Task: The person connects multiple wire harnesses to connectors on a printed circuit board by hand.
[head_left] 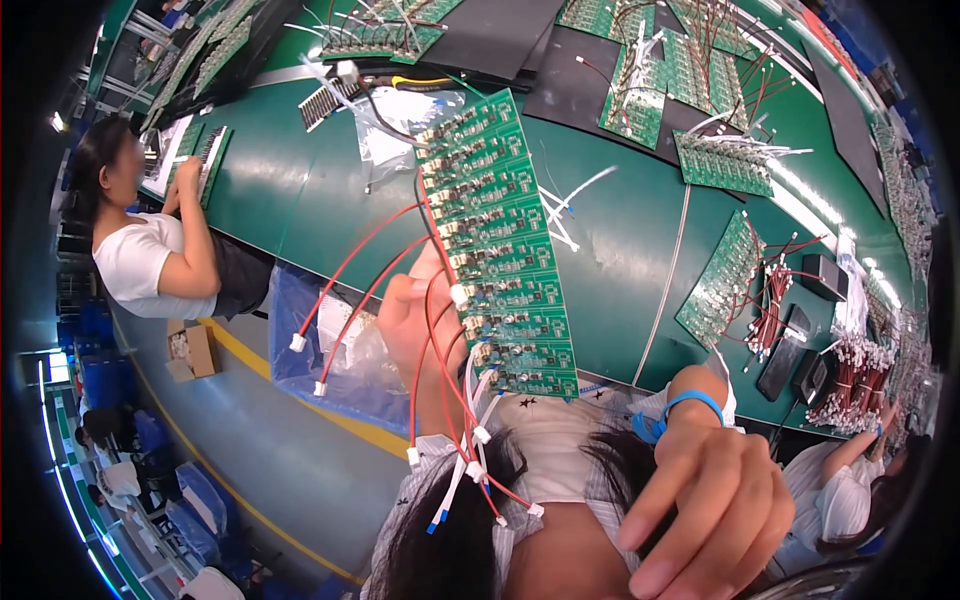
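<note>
A long green circuit board panel (515,250) stands tilted in front of me, its repeated sections lined with white connectors along the left edge. My left hand (415,315) is closed around that edge from behind, so its fingertips are partly hidden. Red and black cables (430,360) with white plugs dangle from the panel, together with white wires (462,480) that end in blue tips. Close to the camera at the lower right, my right hand (715,490) has its fingers loosely bent and apart, with nothing visible in them. A blue band (690,400) circles the right wrist.
The green table (620,250) carries more wired boards (725,160), a clear plastic bag (400,135) and loose white wires (565,215). Bundled red cables (850,385) lie right, beside black devices (785,350). A co-worker (150,230) handles boards at left; another (840,480) is at right.
</note>
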The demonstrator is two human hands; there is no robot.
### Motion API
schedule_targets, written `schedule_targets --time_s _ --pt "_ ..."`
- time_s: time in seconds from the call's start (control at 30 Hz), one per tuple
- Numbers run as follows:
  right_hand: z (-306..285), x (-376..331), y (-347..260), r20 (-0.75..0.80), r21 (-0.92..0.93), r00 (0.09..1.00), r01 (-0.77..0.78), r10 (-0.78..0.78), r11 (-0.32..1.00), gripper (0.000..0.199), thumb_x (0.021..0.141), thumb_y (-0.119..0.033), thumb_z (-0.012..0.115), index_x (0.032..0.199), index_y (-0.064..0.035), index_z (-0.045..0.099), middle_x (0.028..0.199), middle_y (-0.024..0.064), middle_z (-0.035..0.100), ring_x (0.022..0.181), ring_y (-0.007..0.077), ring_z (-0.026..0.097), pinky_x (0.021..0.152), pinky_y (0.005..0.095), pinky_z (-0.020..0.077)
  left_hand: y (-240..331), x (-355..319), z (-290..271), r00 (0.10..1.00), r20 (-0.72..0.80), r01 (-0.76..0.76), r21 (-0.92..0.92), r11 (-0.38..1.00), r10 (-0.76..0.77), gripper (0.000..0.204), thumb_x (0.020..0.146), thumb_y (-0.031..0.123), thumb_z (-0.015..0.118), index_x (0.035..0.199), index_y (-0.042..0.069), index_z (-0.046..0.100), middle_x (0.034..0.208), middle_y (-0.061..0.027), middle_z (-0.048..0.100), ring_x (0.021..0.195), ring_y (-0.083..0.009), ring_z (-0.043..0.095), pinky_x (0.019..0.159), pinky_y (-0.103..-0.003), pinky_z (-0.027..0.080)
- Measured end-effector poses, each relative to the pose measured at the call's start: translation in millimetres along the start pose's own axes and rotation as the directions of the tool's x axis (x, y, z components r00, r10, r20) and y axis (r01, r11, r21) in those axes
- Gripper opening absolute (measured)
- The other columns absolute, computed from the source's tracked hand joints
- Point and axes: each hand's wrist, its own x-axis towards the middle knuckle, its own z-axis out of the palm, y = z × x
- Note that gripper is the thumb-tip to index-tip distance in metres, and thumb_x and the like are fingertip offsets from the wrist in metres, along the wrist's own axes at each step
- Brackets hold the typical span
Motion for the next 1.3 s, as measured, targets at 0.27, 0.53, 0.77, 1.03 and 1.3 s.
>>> schedule_targets --time_s 0.27,0.53,0.77,1.03,1.3 --pt "-14.5 -35.2 7.6 -0.283 -0.07 0.941 -0.211 0.183 0.975 0.013 0.087 -0.002 0.048 0.09 0.0046 0.058 0.082 0.0133 0.062 0.075 0.0227 0.06 0.065 0.0309 0.0494 -11.1 13.1 -0.9 0.991 0.113 0.074 -0.048 0.996 -0.068 0.06 0.082 0.023 0.045 0.131 -0.006 0.027 0.128 -0.0233 0.042 0.113 -0.0352 0.047 0.098 -0.046 0.037" --pt "-64.4 -46.6 50.9 -0.61 -0.147 0.434 -0.884 0.663 0.444 0.024 0.091 -0.019 0.049 0.082 0.0022 0.056 0.066 0.003 0.054 0.059 0.0099 0.052 0.053 0.022 0.0422 -11.2 8.8 5.3 0.991 -0.096 0.096 0.07 0.993 -0.089 0.041 0.093 0.018 0.031 0.126 -0.005 0.035 0.124 -0.0195 0.047 0.111 -0.0274 0.051 0.096 -0.04 0.041" --pt "-75.1 -46.0 66.1 -0.61 -0.011 0.411 -0.859 0.677 0.512 0.023 0.09 -0.02 0.051 0.077 -0.0019 0.056 0.066 -0.0001 0.053 0.056 0.006 0.049 0.049 0.0204 0.04 -17.2 13.0 12.2 0.976 -0.207 0.103 0.133 0.986 -0.074 0.04 0.094 0.018 0.027 0.126 -0.005 0.033 0.117 -0.0247 0.051 0.1 -0.0317 0.058 0.084 -0.045 0.05" --pt "-83.1 -44.9 66.2 -0.704 0.014 0.408 -0.81 0.581 0.586 0.024 0.089 -0.02 0.054 0.085 0.0022 0.06 0.069 0.0057 0.057 0.057 0.0104 0.053 0.049 0.0229 0.0426 -10.9 15.3 4.2 0.975 -0.17 0.166 0.147 0.975 -0.141 0.04 0.095 0.016 0.027 0.129 -0.003 0.032 0.126 -0.0182 0.046 0.114 -0.0265 0.049 0.096 -0.04 0.041" --pt "-77.9 -43.7 66.1 -0.658 -0.05 0.471 -0.806 0.587 0.59 0.01 0.086 -0.01 0.056 0.085 0.0004 0.056 0.072 0.003 0.056 0.058 0.0089 0.051 0.051 0.0225 0.0429 -14.2 15.8 2.1 0.984 -0.098 0.16 0.11 0.981 -0.15 0.04 0.095 0.017 0.026 0.128 -0.003 0.032 0.124 -0.0189 0.047 0.111 -0.0269 0.051 0.094 -0.04 0.043"
